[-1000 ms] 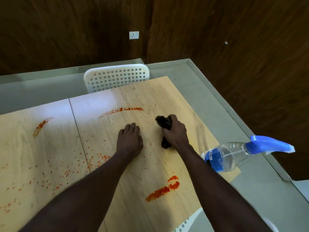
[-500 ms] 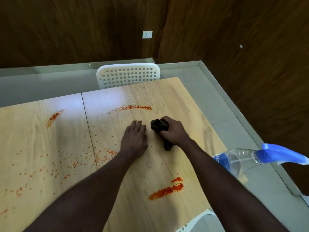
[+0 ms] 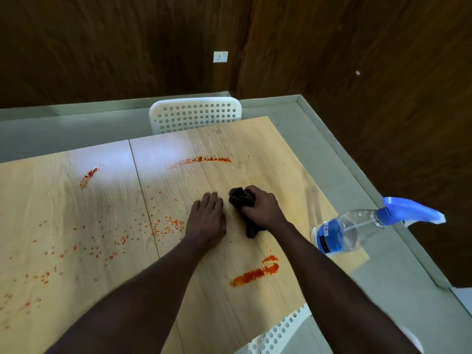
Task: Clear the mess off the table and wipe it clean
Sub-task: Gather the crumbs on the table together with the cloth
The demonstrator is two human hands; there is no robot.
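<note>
- Left hand (image 3: 207, 215) was lying flat on the table (image 3: 76, 195), fingers straight, palm down, holding nothing. Right hand (image 3: 260, 208) just beside it had a dark cloth (image 3: 241, 199) bunched up in its fist, pressed to the wood mid-table. That's all off the head cam, the only view we got.

- So wiping stage then? Looked like loads of mess left tbh.

- Yeah, I'd say the wiping was nowhere near done. Red smear (image 3: 255, 273) on the near side, a red streak (image 3: 201, 159) on the far side, a smaller mark (image 3: 89, 175) far left, plus red crumbs (image 3: 166, 226) scattered left of the flat hand. Spray bottle (image 3: 342, 233) sat at the right edge, well apart from the cloth.

- Next move?

- My guess: drag the cloth left through the crumbs or back onto the near smear, pressing firmly and gathering the bits so they don't just get flicked off the edge.
</note>
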